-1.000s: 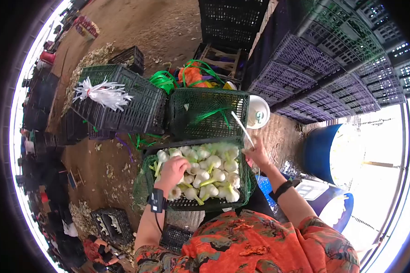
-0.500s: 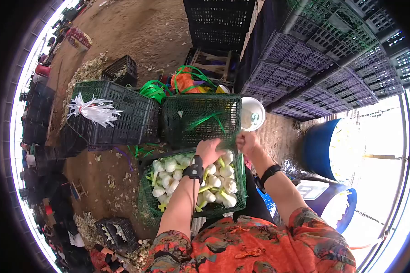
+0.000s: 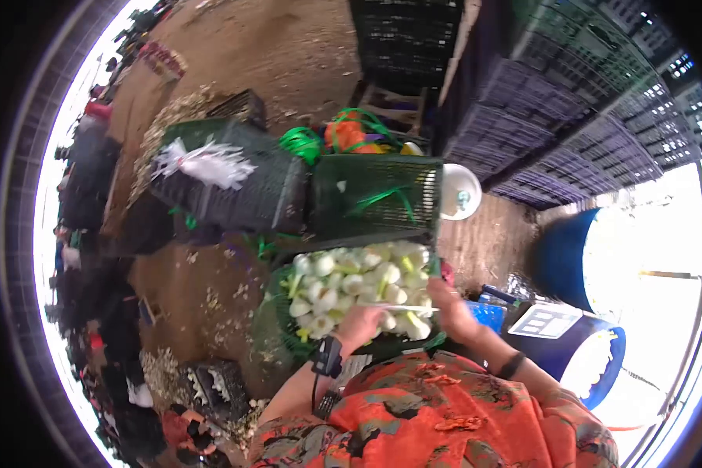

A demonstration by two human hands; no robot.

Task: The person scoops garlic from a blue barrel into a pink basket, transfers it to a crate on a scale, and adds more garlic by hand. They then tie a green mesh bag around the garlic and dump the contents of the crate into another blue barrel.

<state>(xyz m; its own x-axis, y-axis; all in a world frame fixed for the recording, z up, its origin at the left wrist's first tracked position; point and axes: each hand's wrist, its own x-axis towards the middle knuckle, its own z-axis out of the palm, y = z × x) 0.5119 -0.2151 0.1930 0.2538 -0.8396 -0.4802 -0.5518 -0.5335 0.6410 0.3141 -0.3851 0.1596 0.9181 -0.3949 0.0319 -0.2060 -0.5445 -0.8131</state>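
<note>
White bulbs with short green stems fill a dark crate lined with green netting. Over the crate's near edge, my left hand is closed on one end of a thin white strip. My right hand is at the crate's right side, closed at the strip's other end. The strip stretches between both hands, above the bulbs. Behind the crate stands another dark crate with green strands on it.
A bundle of white strips lies on a crate at the left. A white bucket, a blue barrel and a scale are on the right. Stacked crates rise at the upper right.
Both hands have moved back toward the body, from the crate's far edge to its near part. The white strip now shows between them. The view has shifted, so the scene sits further right.
</note>
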